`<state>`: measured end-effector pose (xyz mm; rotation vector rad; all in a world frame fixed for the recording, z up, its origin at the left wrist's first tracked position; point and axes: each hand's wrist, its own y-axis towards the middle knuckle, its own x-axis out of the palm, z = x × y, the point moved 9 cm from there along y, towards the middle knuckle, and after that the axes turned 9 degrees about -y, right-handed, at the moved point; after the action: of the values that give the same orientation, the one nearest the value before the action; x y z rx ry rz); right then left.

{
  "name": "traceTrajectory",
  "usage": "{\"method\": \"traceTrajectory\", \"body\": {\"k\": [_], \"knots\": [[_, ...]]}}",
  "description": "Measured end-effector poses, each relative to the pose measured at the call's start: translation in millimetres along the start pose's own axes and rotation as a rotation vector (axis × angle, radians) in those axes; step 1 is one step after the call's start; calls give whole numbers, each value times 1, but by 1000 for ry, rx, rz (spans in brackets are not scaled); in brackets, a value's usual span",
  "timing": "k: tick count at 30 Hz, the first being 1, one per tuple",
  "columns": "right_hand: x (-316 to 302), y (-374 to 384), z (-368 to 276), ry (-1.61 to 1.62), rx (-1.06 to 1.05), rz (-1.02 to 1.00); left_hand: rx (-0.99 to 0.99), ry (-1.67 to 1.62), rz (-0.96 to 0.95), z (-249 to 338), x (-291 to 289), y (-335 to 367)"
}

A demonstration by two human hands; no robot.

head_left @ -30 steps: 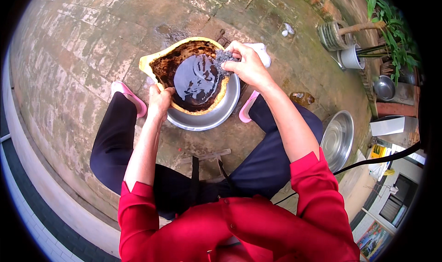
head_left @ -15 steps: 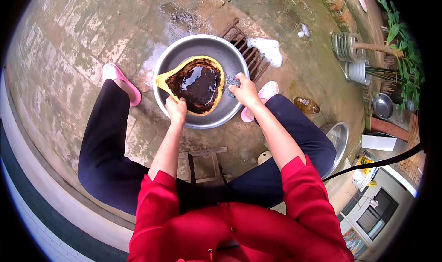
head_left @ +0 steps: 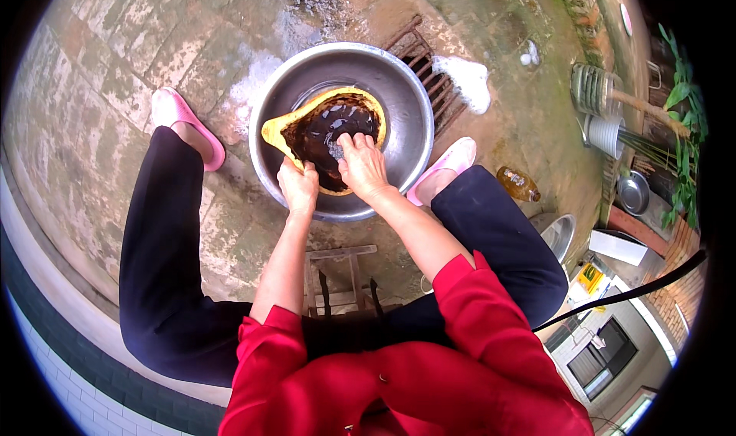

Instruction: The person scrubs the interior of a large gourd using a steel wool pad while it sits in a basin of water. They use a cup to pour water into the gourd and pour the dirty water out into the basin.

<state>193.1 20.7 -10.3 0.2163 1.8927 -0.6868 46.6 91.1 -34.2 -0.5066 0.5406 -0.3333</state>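
A round metal basin (head_left: 418, 141) stands on the ground between my feet. In it sits a yellow, pear-shaped gourd ladle (head_left: 282, 126), its inside dark brown with shiny liquid in the hollow. My left hand (head_left: 299, 183) grips the near rim of the ladle, close to its narrow end. Inside the hollow, my right hand (head_left: 362, 164) presses a grey steel wool scourer (head_left: 335, 149) against the dark surface. The fingers partly cover the scourer.
Beyond the basin's right side lie a rusty drain grate (head_left: 423, 64) and white foam (head_left: 466, 82). A brown plastic bottle (head_left: 518, 183) lies right of my pink shoe (head_left: 454, 160). A second metal basin (head_left: 560, 235) is beside my right knee. A small wooden stool (head_left: 354, 271) stands between my legs.
My right hand has moved left with the scourer, from the basin's right side into the ladle's hollow. My left hand keeps its hold on the rim. The view has shifted slightly.
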Motion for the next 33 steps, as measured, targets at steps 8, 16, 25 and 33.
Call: {"method": "traceTrajectory", "body": {"k": [8, 16, 25, 33], "knots": [[-7, 35, -9, -268, -164, -81, -163, -33, -123, -8, 11, 1], [-6, 29, 13, -609, -303, 51, -39, 97, -48, 5, 18, -7], [38, -13, 17, 47, 147, -369, -42, 137, -82, -4, 19, -15], [14, -1, 32, -510, -133, -68, -2, 194, -92, 1, 20, -22]]}}
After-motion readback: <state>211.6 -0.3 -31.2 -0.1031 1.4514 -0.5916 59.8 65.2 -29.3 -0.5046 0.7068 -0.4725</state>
